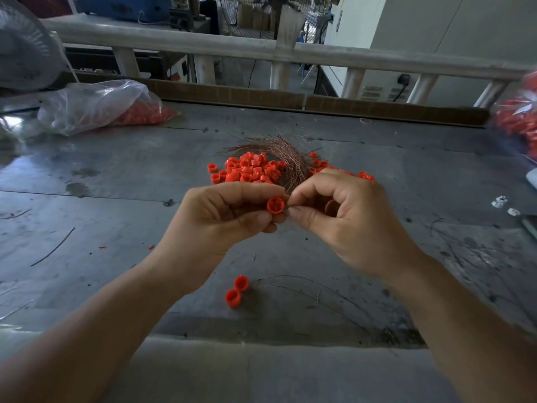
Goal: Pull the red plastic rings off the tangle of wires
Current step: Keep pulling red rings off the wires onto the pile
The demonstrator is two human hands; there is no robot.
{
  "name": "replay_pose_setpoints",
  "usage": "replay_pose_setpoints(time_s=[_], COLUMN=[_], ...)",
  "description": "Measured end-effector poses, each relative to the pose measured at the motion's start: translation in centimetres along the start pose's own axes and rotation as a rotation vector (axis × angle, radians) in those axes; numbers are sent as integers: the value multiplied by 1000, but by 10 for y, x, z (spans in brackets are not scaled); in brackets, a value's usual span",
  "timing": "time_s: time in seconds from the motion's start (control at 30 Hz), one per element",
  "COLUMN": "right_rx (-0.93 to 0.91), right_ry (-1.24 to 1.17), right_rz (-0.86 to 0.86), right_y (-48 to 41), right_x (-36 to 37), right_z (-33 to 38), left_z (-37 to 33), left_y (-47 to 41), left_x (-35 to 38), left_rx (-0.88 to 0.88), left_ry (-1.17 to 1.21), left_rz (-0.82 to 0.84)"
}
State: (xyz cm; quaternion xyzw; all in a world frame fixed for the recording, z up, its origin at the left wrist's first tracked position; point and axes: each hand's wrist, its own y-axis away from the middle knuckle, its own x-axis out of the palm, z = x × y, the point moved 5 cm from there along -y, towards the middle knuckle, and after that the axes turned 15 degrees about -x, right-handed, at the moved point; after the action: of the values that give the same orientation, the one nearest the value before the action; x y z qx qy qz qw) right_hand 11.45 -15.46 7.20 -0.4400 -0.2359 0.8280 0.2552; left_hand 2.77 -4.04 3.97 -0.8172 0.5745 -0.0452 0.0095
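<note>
At the far left stands a white fan (20,45), and just beside it a clear plastic bag (96,106) with red pieces inside lies on the grey metal table (116,175). My left hand (229,213) is curled, thumb and fingers pinching one red ring (274,205), its open end facing me. Below it, two loose rings (236,290) lie touching each other on the table. Behind my hands sits the pile of red rings (250,168), against the tangle of wires (279,149). My right hand (343,210) pinches a thin wire (286,210) tight at the held ring's edge. At the far right is another bag (517,120) of red pieces.
</note>
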Motion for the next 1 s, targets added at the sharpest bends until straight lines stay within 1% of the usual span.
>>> replay_pose_setpoints(time_s=[0.3,0.4,0.5,0.63,0.8,0.87,1.0], right_rx=[15,32,101,188,263,290,302], right_ry=[-3,-78,-230,-338,-433,-433,-420], right_rz=[9,-6,-33,-68,-13,22,23], right_y=[1,1,2,3,4,6,7], right_x=[-1,-2,-1,-1,9,16,16], right_z=[-1,-1,-5,-10,-13,-15,-21], left_z=[2,2,1,2,6,8,9], left_y=[0,0,0,0,1,1,0], left_x=[-1,0,1,2,6,8,9], left_rx=[-48,-62,-78,-111,-156,-179,-198], left_ry=[60,126,182,257,302,303,316], left_rz=[14,23,34,93,165,178,189])
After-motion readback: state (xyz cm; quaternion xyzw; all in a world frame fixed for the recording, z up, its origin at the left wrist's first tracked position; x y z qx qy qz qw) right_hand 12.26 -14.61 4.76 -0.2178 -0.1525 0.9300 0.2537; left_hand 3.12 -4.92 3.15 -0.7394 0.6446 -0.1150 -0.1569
